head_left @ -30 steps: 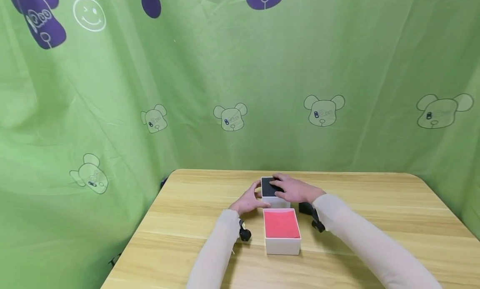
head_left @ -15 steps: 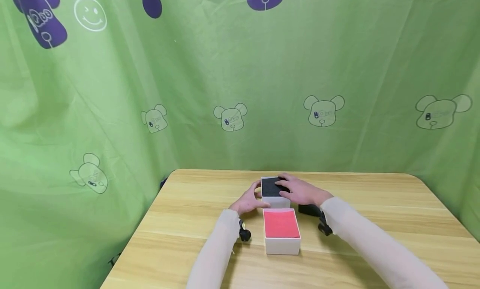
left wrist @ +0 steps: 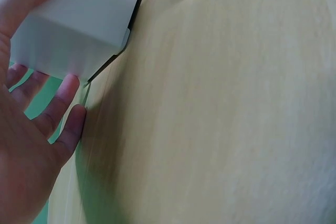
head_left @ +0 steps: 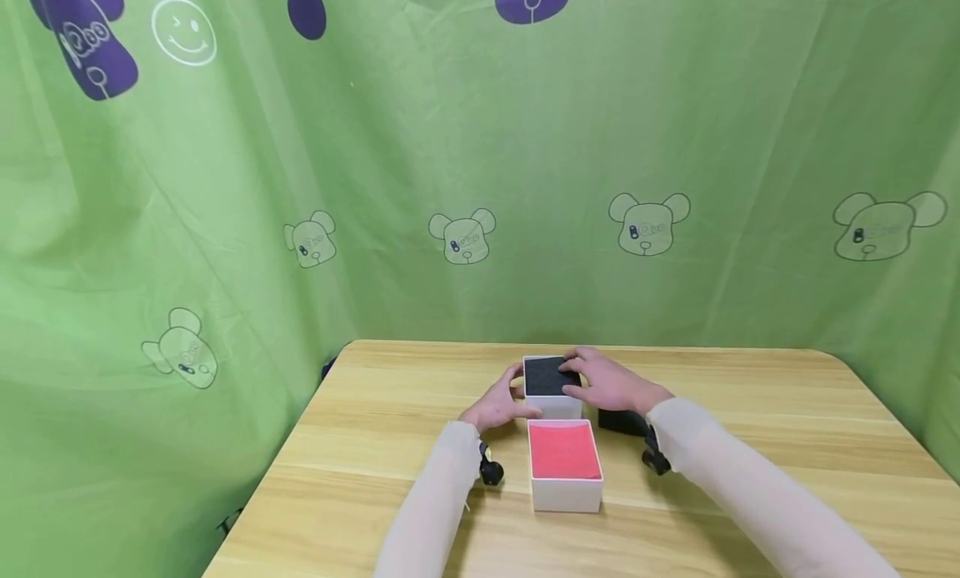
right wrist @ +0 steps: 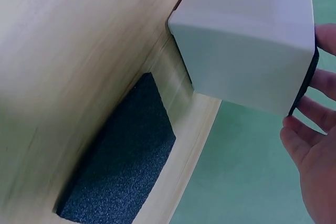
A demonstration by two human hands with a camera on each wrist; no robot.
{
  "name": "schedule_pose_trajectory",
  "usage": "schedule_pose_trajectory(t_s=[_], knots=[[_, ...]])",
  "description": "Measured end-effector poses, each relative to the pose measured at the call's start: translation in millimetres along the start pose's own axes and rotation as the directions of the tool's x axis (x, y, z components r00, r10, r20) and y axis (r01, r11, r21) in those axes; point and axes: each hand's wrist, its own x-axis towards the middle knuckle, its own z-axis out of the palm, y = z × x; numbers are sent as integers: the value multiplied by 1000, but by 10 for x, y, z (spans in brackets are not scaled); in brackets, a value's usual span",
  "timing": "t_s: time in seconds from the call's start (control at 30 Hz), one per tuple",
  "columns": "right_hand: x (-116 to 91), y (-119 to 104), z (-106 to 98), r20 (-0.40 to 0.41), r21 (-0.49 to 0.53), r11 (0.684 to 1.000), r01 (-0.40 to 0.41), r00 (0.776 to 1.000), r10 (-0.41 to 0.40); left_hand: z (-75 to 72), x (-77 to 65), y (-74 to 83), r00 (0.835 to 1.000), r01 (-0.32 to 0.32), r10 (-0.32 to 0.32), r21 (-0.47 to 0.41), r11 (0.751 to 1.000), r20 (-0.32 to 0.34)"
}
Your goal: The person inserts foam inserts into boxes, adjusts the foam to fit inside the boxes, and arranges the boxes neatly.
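Note:
Near the far edge of the table stands a white box [head_left: 553, 407], with a black foam pad [head_left: 542, 380] level with its rim. My left hand [head_left: 497, 401] grips this box from the left. Its thumb lies along the front wall and its fingers reach to the side, as the left wrist view shows against the white wall [left wrist: 73, 35]. From the right, my right hand [head_left: 611, 382] rests its fingertips on the foam pad, fingers loosely bent. The right wrist view shows those fingers [right wrist: 307, 109] at the dark foam edge along the box rim.
A second white box [head_left: 566, 496], topped with a red sheet [head_left: 562, 451], stands just in front of the first. A loose black foam piece [right wrist: 121, 156] lies on the wooden table [head_left: 360, 445], partly under my right wrist. Behind the table hangs a green curtain [head_left: 540, 295].
My right hand has slid a little to the right over the foam pad, baring more of its black surface. My left hand and both boxes have stayed in place.

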Motion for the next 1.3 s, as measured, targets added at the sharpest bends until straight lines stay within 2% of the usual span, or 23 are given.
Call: schedule_pose_trajectory(t_s=[0.37,0.7,1.07,1.3], knots=[[0,78,-8,1,1,1000,-18,1000,18,-14,4,-11,1000,11,-10,25,1000,-23],[30,40,2,57,-3,1000,-21,998,21,10,7,-45,1000,-13,13,8,1000,-10],[33,98,-9,-22,64,998,11,1000,-10,-9,11,-20,1000,-20,20,4,1000,-13],[48,92,6,-22,58,998,28,999,-27,4,9,-33,1000,-27,27,-9,1000,-8]])
